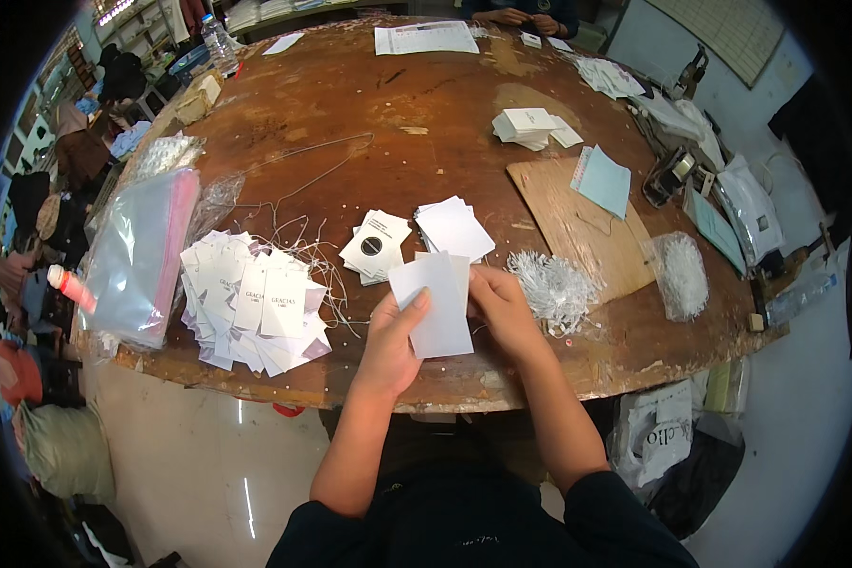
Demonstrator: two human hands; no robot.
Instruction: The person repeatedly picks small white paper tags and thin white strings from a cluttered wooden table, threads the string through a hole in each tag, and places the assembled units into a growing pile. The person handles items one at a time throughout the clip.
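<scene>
White card tags (442,317) are held over the near edge of the table. My left hand (395,343) grips them from the left, its thumb pressed on the front tag. At their right edge my right hand (500,308) has its fingers closed; what they pinch is hidden behind the tags. Just beyond lie a stack of plain white cards (456,229) and a stack of printed cards (377,243) with a black circle. To the left is a heap of white tags (256,301) with strings. A bundle of white strings (551,289) lies right of my right hand.
Clear plastic bags (147,256) lie at the table's left edge. A wooden board (577,222) with a light-blue card (603,182) is at right, near a bagged string bundle (682,275). Small white card stacks (525,126) stand farther back. Another person's hands (525,21) are at the far edge.
</scene>
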